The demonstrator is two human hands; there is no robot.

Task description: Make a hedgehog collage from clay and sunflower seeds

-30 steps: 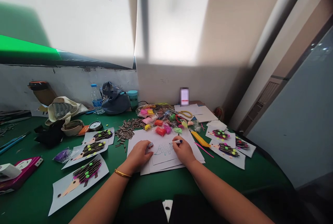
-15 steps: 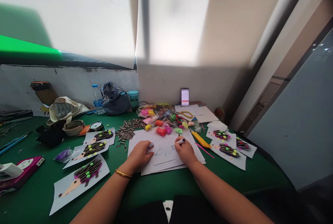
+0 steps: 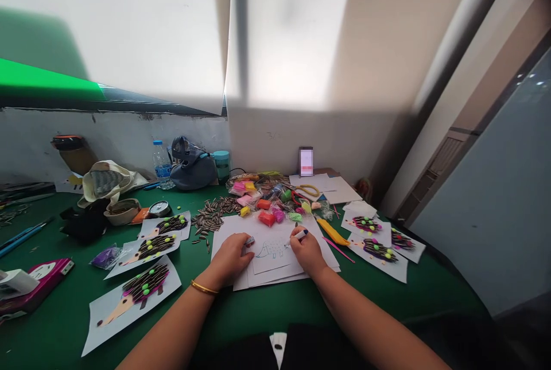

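Note:
White paper sheets [image 3: 275,273] lie stacked in front of me, the top one bearing a blue outline drawing [image 3: 272,248] of a long-snouted animal with dots on its body. My right hand [image 3: 306,250] grips a white marker with a dark end [image 3: 300,234] over the right side of the drawing. On the left part of the sheets rests my left hand [image 3: 232,255], fingers curled round a small pale bluish object [image 3: 249,240] too small to name. A gold bracelet is on the left wrist.
Striped seeds [image 3: 210,213] are piled behind my left hand. Colourful clay packets [image 3: 267,218] and scissors lie behind the paper. A phone [image 3: 306,162] leans on the wall. Hedgehog pictures [image 3: 138,301] flank both sides. A yellow clay strip [image 3: 333,232] lies at right.
My right hand and the marker have shifted very slightly to the right. My left hand stays on the paper.

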